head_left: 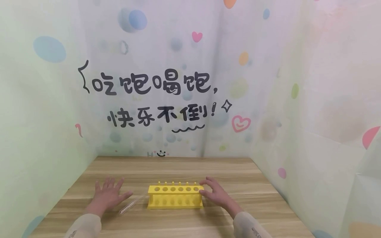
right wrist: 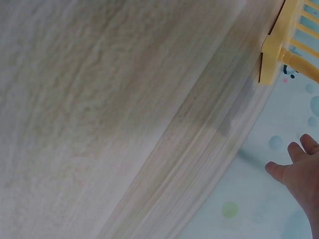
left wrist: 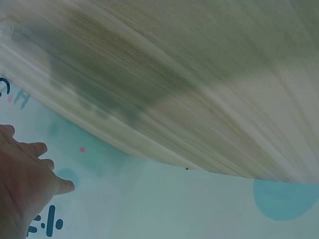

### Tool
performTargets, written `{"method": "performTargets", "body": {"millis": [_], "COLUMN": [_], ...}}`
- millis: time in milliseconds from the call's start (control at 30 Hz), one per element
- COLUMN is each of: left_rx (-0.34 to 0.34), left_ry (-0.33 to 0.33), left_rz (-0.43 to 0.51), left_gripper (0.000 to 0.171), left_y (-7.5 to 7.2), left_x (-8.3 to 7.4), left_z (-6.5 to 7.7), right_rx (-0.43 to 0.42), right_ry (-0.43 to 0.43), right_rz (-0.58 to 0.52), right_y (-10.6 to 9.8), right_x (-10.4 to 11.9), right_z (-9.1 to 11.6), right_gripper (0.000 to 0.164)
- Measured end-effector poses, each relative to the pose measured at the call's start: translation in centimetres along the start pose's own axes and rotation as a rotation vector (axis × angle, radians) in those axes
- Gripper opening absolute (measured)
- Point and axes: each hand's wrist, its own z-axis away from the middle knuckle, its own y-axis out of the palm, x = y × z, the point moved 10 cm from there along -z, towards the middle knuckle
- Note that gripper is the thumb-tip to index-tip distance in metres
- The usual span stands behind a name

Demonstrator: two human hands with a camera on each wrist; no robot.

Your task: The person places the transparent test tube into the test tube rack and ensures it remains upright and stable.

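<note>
- A yellow rack (head_left: 175, 200) is blocking the straight way between my left hand (head_left: 108, 195) and right hand (head_left: 217, 194).
- A clear tube (head_left: 128, 206) is obstructing my left hand's rightward path.
- Tabletop (head_left: 178, 168) is leaving me room beyond the rack.

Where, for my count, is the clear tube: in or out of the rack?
Out: the tube lies on the table beside the yellow rack.

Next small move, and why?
Probably bring the left hand over to pinch the clear, slender tube: it lies loose on the wood-grain table right beside that hand, while the right hand is at one end of the yellow six-hole rack, which looks empty.
</note>
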Motion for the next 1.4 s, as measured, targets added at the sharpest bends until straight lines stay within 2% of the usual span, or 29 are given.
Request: {"method": "performTargets", "body": {"millis": [267,467,700,933,1400], "left_rx": [0.002,0.011,0.027,0.026,0.028], "left_ry": [-0.001,-0.012,-0.016,-0.011,-0.016], "left_rz": [-0.009,-0.007,-0.009,-0.016,0.023], "left_gripper": [0.090,0.089,0.089,0.090,0.089], "left_y": [-0.1,-0.2,0.0,0.2,0.1], "left_x": [-0.3,-0.6,-0.7,-0.9,-1.6], "left_z": [0.0,0.0,-0.1,-0.2,-0.8], "right_rx": [-0.018,0.003,-0.012,-0.034,-0.018], "right_ry": [0.019,0.062,0.042,0.063,0.082], "right_rz": [-0.007,-0.049,-0.072,-0.096,-0.128], "right_y": [-0.2,0.1,0.2,0.2,0.3], "right_x": [-0.2,-0.4,-0.4,-1.0,-1.4], "right_z": [0.2,0.4,0.4,0.4,0.3], "right_gripper": [0.036,0.039,0.039,0.038,0.038]}}
